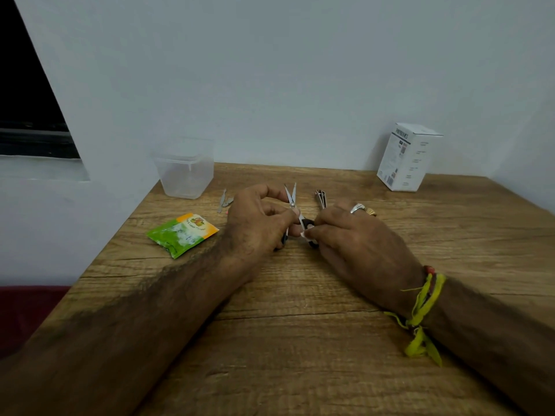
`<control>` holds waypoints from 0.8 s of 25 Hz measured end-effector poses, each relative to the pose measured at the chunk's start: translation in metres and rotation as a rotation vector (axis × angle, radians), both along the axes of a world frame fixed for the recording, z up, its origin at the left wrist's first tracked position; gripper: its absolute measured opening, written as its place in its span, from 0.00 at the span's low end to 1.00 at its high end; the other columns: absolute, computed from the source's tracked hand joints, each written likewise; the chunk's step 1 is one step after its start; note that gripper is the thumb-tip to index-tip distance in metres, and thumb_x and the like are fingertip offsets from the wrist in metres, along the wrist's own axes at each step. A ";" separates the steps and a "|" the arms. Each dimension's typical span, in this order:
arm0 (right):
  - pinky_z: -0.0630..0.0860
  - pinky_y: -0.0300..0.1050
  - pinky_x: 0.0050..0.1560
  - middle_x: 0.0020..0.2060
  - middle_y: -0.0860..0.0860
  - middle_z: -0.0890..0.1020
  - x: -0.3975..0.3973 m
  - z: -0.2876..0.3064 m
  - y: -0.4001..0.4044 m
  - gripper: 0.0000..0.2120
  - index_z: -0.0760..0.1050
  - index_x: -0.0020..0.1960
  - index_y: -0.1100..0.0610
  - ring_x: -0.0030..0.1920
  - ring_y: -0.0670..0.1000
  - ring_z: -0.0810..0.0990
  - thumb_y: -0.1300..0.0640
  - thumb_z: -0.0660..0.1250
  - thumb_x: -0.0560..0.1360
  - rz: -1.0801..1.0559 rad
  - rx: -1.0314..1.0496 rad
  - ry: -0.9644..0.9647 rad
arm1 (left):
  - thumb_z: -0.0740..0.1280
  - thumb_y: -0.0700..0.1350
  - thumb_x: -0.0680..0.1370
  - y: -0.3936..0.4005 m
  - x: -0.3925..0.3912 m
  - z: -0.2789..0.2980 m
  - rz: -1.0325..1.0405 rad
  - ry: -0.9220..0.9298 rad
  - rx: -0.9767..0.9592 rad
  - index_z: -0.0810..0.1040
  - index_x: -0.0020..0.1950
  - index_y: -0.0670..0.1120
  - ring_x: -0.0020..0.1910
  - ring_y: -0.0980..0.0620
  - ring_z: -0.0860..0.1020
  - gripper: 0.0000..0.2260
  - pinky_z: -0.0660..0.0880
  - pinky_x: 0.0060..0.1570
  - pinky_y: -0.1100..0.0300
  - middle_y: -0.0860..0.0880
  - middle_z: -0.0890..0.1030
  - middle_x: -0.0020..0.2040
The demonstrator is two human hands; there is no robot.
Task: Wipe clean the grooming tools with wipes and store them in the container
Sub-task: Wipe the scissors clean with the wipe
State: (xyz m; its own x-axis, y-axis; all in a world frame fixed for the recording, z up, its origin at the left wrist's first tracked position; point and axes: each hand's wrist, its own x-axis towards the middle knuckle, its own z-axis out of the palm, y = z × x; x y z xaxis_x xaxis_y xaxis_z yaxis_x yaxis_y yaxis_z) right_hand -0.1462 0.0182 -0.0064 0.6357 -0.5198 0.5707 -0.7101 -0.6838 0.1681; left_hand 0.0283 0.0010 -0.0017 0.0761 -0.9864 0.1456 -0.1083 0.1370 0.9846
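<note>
Small scissors [292, 197] with steel blades and black handles are held over the table's middle, blades slightly apart and pointing away. My left hand [258, 219] grips the scissors near the pivot and one handle. My right hand [351, 235] pinches a small white wipe [304, 234] against the other black handle. A clear plastic container [184, 172] stands empty at the back left. Beside it lies a small metal nail clipper [223, 201]. A second metal tool [320, 197] lies just beyond my right hand, partly hidden.
A green and orange wipe sachet [183, 234] lies near the left edge of the wooden table [300, 340]. A white cardboard box [407, 157] stands at the back right against the wall. The table drops off on the left.
</note>
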 end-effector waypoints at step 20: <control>0.81 0.55 0.36 0.43 0.55 0.83 -0.014 0.005 -0.002 0.06 0.85 0.46 0.59 0.42 0.59 0.81 0.63 0.77 0.69 0.078 0.035 0.099 | 0.73 0.34 0.75 -0.002 0.002 -0.002 -0.001 0.019 -0.015 0.78 0.53 0.42 0.27 0.51 0.79 0.10 0.68 0.23 0.64 0.45 0.83 0.31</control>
State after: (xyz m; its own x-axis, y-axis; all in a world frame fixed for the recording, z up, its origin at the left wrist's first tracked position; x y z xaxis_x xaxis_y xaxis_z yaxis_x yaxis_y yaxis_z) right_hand -0.1604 0.0166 -0.0016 0.7273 -0.4849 0.4857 -0.6356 -0.7429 0.2101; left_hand 0.0304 -0.0005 -0.0042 0.0775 -0.9842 0.1592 -0.0893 0.1522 0.9843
